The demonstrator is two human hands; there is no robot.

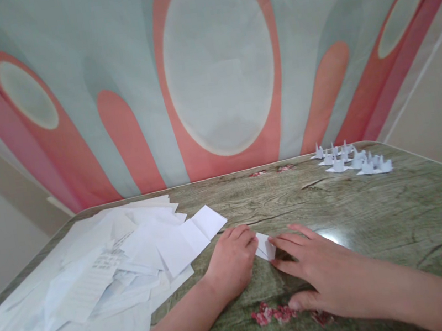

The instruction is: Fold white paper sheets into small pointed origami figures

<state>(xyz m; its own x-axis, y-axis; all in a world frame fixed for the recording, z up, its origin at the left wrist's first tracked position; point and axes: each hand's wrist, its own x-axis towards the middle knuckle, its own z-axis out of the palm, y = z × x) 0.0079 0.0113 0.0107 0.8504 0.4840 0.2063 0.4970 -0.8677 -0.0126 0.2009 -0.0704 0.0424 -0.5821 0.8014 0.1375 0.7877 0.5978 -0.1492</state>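
Observation:
A small piece of folded white paper (264, 246) lies on the wooden-patterned table between my two hands. My left hand (235, 255) is closed, its curled fingers gripping the paper's left edge and hiding that side of it. From the right, my right hand (321, 267) reaches in with fingers spread; the fingertips touch the paper's right edge and the thumb is held apart, low over the table. Some fold lines show on the paper's upper face.
A wide heap of loose white paper (97, 286) covers the table's left side, some sheets printed. Several folded paper figures (338, 161) stand at the back right. Red flower patterns (272, 313) mark the table (402, 226). A pink and grey-green patterned backdrop (233, 163) rises behind the far edge.

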